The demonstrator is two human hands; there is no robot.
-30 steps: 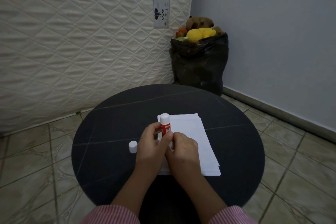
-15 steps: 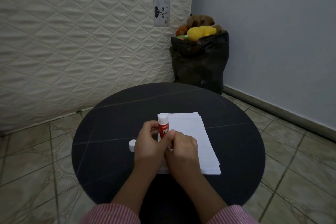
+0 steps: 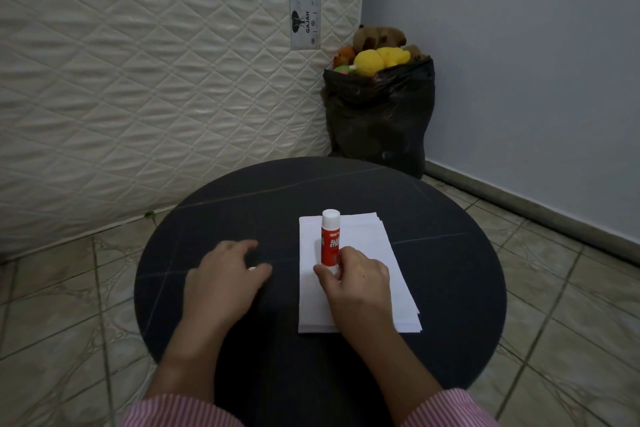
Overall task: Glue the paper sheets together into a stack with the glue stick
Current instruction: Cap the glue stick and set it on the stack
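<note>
A loose stack of white paper sheets (image 3: 360, 274) lies on the round black table (image 3: 450, 270), right of centre; the red-and-white glue stick (image 3: 329, 239) stands upright on it. Behind the table, a black plastic bag of soft toys (image 3: 377, 114) sits in the corner, right of the quilted cream mattress (image 3: 138, 80).

The right hand (image 3: 353, 279) is curled, thumb and fingers pinching low around something upright. The left hand (image 3: 227, 279) lies palm down to its left, fingers loosely bent, well apart from it.

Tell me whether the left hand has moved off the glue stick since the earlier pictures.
Yes. The left hand has left the glue stick and gone leftward, off the paper stack onto bare table, over the cap.
</note>
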